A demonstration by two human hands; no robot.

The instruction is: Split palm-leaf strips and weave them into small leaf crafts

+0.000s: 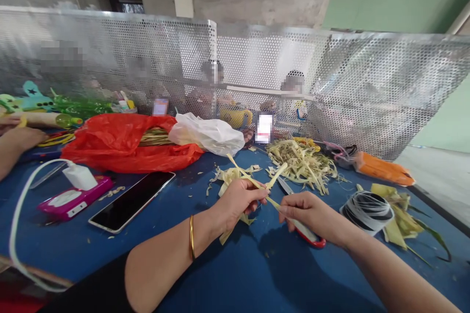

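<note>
Pinched in my left hand point(238, 203) is a pale yellow-green corn husk strip point(277, 176), whose ends stick up past the fingers. My right hand point(306, 212) closes on another end of the strip, a short way to the right, so a piece stretches between both hands. Under my right hand lie scissors point(316, 242) with red handles, partly covered by the hand. Loose husk pieces point(227, 178) rest on the table behind my left hand. A gold bangle circles my left wrist.
Around the blue table point(161, 264) are a heap of shredded husk point(301, 159), a spool of clear line point(367, 212), a phone point(132, 203), a magenta power strip point(73, 200) and a red plastic bag point(106, 142). Behind stands a perforated metal screen point(253, 58). Another person's hand point(25, 139) is far left.
</note>
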